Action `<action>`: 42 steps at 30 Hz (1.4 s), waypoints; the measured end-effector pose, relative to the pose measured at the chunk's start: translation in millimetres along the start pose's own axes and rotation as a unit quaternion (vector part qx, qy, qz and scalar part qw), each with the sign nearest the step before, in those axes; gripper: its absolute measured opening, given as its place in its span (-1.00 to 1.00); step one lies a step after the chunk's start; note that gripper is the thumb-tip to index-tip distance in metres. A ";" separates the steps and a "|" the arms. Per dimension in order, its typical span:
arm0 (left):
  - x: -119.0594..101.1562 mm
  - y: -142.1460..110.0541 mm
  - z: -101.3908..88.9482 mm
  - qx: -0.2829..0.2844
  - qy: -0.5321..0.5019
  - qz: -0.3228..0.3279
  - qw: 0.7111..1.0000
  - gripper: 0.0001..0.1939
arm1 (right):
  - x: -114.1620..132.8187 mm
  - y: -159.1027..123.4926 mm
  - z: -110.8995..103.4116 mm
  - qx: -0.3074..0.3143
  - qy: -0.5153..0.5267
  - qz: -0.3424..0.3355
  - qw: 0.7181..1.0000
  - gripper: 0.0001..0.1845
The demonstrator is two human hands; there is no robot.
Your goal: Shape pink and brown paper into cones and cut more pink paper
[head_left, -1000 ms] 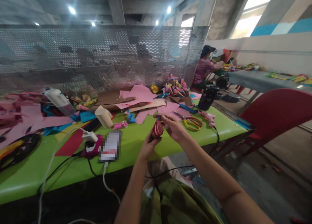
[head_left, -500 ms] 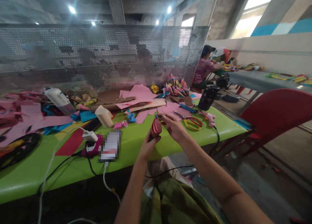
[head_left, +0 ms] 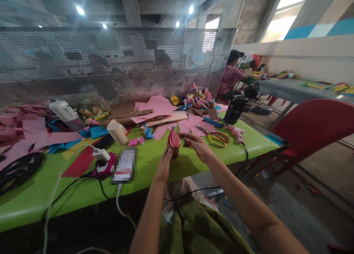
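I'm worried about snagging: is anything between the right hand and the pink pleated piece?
Nothing visible. The right hand is close beside the pink pleated piece, which the left hand holds from below; the scissors lie farther right.

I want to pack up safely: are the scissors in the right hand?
No, the scissors lie on the green table, beyond the right hand.

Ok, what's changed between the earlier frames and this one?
The pleated pink piece has shifted left in the left hand, its blue tip now uncovered. The right hand has let go of that tip; its fingers are now beside the piece, contact unclear. Scissors, phone and cream roll stayed put.
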State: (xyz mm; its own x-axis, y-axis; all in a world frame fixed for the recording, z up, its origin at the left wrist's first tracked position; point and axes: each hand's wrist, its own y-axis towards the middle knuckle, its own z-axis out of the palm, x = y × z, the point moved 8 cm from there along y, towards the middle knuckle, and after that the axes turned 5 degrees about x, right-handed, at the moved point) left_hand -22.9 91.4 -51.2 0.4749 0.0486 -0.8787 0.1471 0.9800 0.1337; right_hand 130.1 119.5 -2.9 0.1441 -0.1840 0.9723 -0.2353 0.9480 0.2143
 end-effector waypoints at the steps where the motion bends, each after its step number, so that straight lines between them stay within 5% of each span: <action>1: -2.4 0.1 2.3 0.008 -0.007 0.003 1.000 -0.53 | -1.5 -0.3 3.2 0.020 -0.018 0.005 1.000 -0.58; 7: -20.9 0.8 8.2 0.008 -0.098 0.024 0.995 -0.45 | -5.0 -11.7 -4.9 0.030 -0.075 0.018 0.997 -0.64; 15: -19.8 5.1 -1.9 -0.019 -0.149 0.011 0.989 -0.54 | 2.5 -43.8 -51.6 -0.032 -0.145 0.023 0.989 -0.59; 23: -17.7 10.1 -7.6 -0.033 -0.136 0.031 0.990 -0.48 | 16.7 -70.8 -83.2 -0.118 -0.319 -0.080 0.937 -0.74; 26: -19.3 10.9 -4.6 -0.028 -0.109 0.036 0.993 -0.49 | 23.5 -71.8 -71.1 -0.133 -0.327 -0.101 0.930 -0.69; 35: -20.1 7.0 -1.9 -0.055 -0.077 0.041 0.995 -0.44 | 12.8 -45.8 15.1 -0.014 -0.238 -0.102 0.966 -0.77; 42: -20.1 4.5 -2.1 -0.052 -0.056 0.042 0.996 -0.45 | -3.3 -36.3 29.7 -0.006 -0.213 -0.073 0.974 -0.77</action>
State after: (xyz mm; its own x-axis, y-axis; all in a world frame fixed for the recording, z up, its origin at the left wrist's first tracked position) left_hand -33.6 95.3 -33.9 0.5757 0.1152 -0.8095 0.0141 0.9885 0.1506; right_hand 109.7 78.0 -11.1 -0.2368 -0.4057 0.8828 -0.2301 0.9062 0.3547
